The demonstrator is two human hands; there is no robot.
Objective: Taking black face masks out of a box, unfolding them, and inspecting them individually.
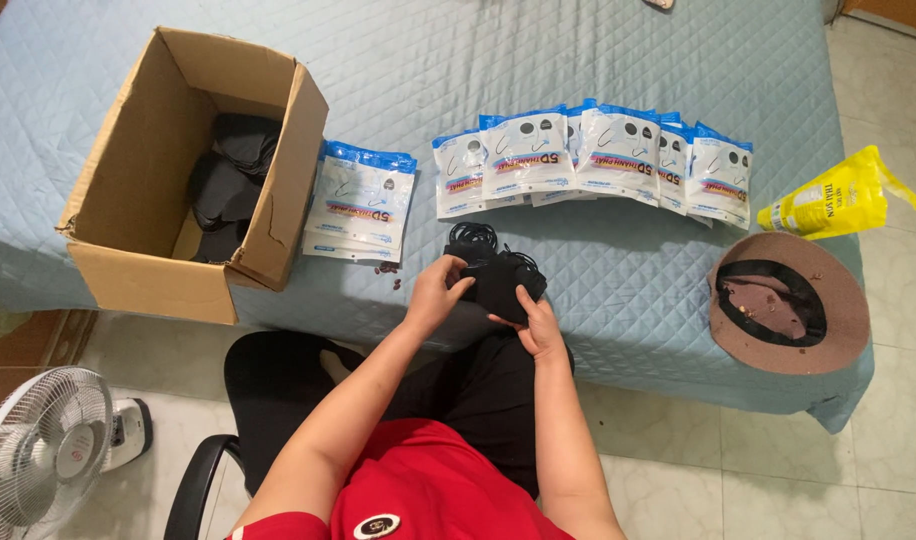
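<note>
Both hands (440, 290) (538, 322) grip black masks (498, 270), loops seemingly tangled, count unclear.

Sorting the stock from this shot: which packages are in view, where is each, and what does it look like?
Cardboard box: left on bed, open, brown.
Pouch stack: beside box, flat, white and blue.
Pouch row: centre, overlapping, white and blue.
Yellow bag: right, crumpled.

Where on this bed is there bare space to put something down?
Free: the wide quilt stretch behind the row of packets, and the strip between the black masks and the brown hat. Crowded: between the cardboard box and the packet stack, and around the left hand and right hand.
</note>
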